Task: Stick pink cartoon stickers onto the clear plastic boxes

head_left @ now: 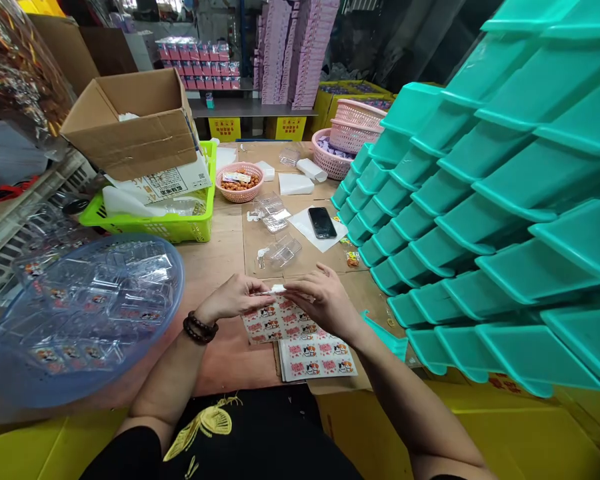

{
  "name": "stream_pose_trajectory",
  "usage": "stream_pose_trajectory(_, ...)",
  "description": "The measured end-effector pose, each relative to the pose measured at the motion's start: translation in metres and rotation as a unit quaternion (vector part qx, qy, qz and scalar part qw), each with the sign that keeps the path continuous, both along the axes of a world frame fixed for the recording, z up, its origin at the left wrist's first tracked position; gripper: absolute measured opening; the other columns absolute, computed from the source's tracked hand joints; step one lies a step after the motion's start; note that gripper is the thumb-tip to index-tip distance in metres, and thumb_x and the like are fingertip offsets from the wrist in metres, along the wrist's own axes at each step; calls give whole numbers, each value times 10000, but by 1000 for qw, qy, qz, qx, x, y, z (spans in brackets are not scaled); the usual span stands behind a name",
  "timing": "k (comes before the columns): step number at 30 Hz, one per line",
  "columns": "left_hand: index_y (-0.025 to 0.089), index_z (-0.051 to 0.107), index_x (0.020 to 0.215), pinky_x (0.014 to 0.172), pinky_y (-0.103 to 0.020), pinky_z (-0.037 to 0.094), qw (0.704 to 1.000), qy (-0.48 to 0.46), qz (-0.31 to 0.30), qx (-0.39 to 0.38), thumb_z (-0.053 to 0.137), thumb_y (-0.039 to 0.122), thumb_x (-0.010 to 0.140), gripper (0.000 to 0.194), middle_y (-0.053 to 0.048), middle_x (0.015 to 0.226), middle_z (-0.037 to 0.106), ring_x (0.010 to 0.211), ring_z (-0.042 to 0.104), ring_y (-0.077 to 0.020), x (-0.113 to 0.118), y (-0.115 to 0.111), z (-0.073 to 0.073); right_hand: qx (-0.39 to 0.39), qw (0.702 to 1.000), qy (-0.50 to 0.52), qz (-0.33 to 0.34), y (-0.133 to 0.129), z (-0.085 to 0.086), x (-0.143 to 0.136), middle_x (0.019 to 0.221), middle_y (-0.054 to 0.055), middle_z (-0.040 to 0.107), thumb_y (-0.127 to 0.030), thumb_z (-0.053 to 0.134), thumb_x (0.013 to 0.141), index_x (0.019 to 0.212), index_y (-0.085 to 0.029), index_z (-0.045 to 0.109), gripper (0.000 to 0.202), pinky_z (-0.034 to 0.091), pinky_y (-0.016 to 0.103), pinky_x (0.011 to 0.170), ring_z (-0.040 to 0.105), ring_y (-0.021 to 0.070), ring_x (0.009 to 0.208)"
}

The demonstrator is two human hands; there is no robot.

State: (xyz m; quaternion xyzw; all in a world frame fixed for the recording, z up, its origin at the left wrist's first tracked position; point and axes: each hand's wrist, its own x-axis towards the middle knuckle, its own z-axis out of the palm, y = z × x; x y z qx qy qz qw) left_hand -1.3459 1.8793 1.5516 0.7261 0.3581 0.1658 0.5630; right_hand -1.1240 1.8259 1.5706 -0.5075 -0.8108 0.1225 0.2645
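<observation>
Just above the table, a sheet of cat stickers [266,327] hangs between my hands. Thumb and fingers of my left hand [234,297] pinch its top edge on the left; a dark bead bracelet is on that wrist. My right hand [325,301] has its fingertips closed at the same edge, near a small white piece [278,289] that may be a folded edge or a separate bit. Its fingers partly cover the sheet. Beneath, a stack of similar sticker sheets [318,363] lies near the front edge. Clear plastic boxes [284,251] lie open beyond my hands.
At left stands a blue tub [173,303] of clear boxes with stickers, behind it a green basket [190,231] under a cardboard box [145,150]. Stacked teal bins [445,240] crowd the right. A phone [322,223] and a pink basket [240,195] lie farther back.
</observation>
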Motion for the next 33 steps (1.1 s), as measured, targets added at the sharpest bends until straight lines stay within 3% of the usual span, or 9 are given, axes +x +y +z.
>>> stream_pose_trajectory(4,134,655,690,475,-188,303,998,-14,-26,-53,707,497,748,371,21,579,531,534,415,-73,-1,7,-7,85,993,-73,47,-15,-6,4,1202,17,717,-215,576,928,1074,-359,730,256,267,560,1132,628,224,1093)
stream_pose_trajectory(7,140,633,765,496,-187,329,986,-48,-43,-156,789,505,654,412,20,623,580,549,466,-77,-4,13,-21,89,995,12,52,-20,-15,12,1210,23,688,-252,616,892,1023,-408,753,245,358,542,1090,594,255,1141)
stream_pose_trajectory(12,139,626,842,512,-198,371,976,-61,-48,-204,829,391,597,406,12,636,611,539,505,-88,-16,16,-45,-21,937,320,-139,28,-32,32,1330,115,564,-431,501,943,1394,-332,540,464,508,463,939,593,266,1164)
stream_pose_trajectory(16,149,602,634,599,-247,416,987,-96,3,-132,707,298,577,191,-27,663,619,622,530,-134,-22,20,-53,-105,945,201,-234,85,-59,24,1519,215,369,-509,795,683,1579,-239,140,1143,405,521,1060,457,357,1336)
stream_pose_trajectory(19,166,545,500,638,-262,386,989,-112,44,-84,621,278,529,138,-32,632,575,677,495,-156,-22,28,-55,-129,957,82,-248,109,-83,8,1473,264,422,-475,862,595,1578,-180,-3,1342,319,601,1088,411,411,1367)
stream_pose_trajectory(22,187,507,453,604,-275,341,988,-120,74,-59,575,325,533,174,-16,537,472,607,418,-148,-19,40,-57,-89,967,51,-235,120,-93,6,1420,269,472,-384,837,642,1566,-153,-104,1339,338,586,1075,462,390,1328)
stream_pose_trajectory(26,191,539,527,560,-282,306,984,-121,119,-55,523,500,695,352,7,490,388,529,356,-134,2,61,-59,-16,989,-87,-115,122,-80,23,1460,286,420,-287,818,654,1559,-127,-147,1333,208,626,1138,392,376,1381)
stream_pose_trajectory(30,148,695,822,577,-258,323,979,-84,181,-51,575,608,769,478,24,526,472,538,403,-126,42,85,-63,-24,988,-149,-26,118,-63,33,1532,294,326,-279,835,643,1551,-132,-183,1372,206,630,1139,313,365,1436)
stream_pose_trajectory(33,119,726,814,586,-253,324,979,-49,191,-43,704,537,708,432,15,555,540,556,421,-121,65,99,-66,-19,989,-146,6,115,-58,40,1523,299,339,-326,811,687,1554,-109,-165,1324,230,605,1143,338,362,1422)
